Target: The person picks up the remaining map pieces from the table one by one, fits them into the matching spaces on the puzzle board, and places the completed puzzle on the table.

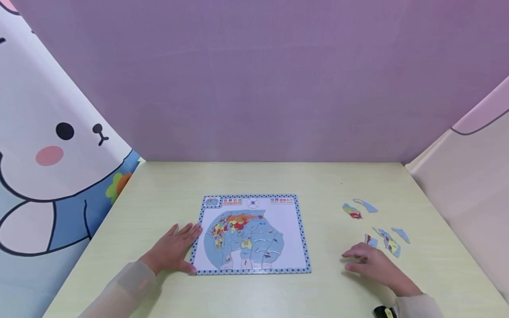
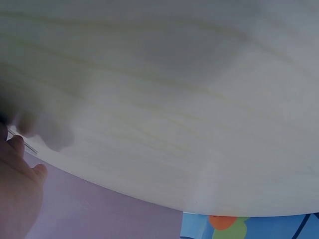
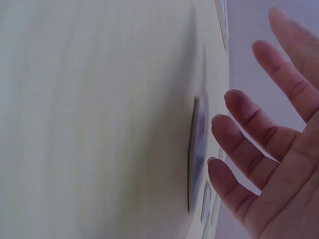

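A world map jigsaw board (image 1: pixel 297 229) with a dotted blue border lies flat on the table. Blue, orange and red map pieces are fitted on its left and middle; white backing shows at the right. My left hand (image 1: pixel 172 249) rests with spread fingers at the board's left edge, thumb by the lower corner. Over the table right of the board, my right hand (image 1: pixel 374 266) holds nothing; its fingers look relaxed and apart in the right wrist view. Just beyond its fingers lies a small blue and red puzzle piece (image 1: pixel 372 242), partly hidden by the hand.
Several loose pieces lie farther right: a green and red one (image 1: pixel 352 212), a curved blue one (image 1: pixel 366 206), a blue and yellow one (image 1: pixel 389 242) and a small blue one (image 1: pixel 400 234). A purple backdrop (image 1: pixel 254 88) closes the table's far side, with printed cloth (image 1: pixel 36 110) on the left.
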The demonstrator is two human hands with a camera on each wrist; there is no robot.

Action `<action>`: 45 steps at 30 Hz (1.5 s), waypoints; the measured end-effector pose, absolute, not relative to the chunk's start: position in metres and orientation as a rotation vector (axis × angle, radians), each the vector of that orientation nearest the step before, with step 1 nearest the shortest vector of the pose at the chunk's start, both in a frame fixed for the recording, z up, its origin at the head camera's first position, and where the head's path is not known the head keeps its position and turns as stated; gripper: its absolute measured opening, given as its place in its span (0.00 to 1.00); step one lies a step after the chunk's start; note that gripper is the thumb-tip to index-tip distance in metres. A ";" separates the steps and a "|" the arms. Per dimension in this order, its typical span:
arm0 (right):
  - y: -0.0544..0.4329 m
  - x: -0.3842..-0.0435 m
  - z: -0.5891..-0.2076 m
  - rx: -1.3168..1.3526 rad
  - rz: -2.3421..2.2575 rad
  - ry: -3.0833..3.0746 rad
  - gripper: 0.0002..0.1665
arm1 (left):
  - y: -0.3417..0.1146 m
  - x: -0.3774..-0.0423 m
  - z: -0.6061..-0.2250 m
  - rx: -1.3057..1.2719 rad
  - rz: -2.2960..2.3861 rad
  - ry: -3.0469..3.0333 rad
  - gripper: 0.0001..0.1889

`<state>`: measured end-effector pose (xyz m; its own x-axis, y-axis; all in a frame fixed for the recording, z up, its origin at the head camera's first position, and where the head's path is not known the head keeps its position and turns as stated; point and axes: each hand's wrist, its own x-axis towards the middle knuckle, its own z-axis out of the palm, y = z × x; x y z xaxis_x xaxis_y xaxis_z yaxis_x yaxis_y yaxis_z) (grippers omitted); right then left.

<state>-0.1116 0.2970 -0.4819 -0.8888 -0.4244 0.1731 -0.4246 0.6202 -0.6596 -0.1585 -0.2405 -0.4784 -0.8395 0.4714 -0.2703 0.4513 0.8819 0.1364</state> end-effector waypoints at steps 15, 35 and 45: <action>0.344 -0.105 -0.470 0.487 1.086 -3.103 0.23 | -0.239 -0.158 -0.477 0.692 0.102 2.748 0.60; 0.376 -0.106 -0.468 0.268 0.837 -3.324 0.21 | -0.240 -0.158 -0.480 0.675 0.118 2.748 0.60; 0.376 -0.104 -0.474 0.258 0.821 -3.319 0.20 | -0.240 -0.157 -0.480 0.660 0.114 2.751 0.60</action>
<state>-0.1039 0.3765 -0.4740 -0.9480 -0.2104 -0.2387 -0.0749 0.8766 -0.4754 -0.1573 -0.2397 -0.4796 -0.8463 0.4544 -0.2779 0.4300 0.8908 0.1472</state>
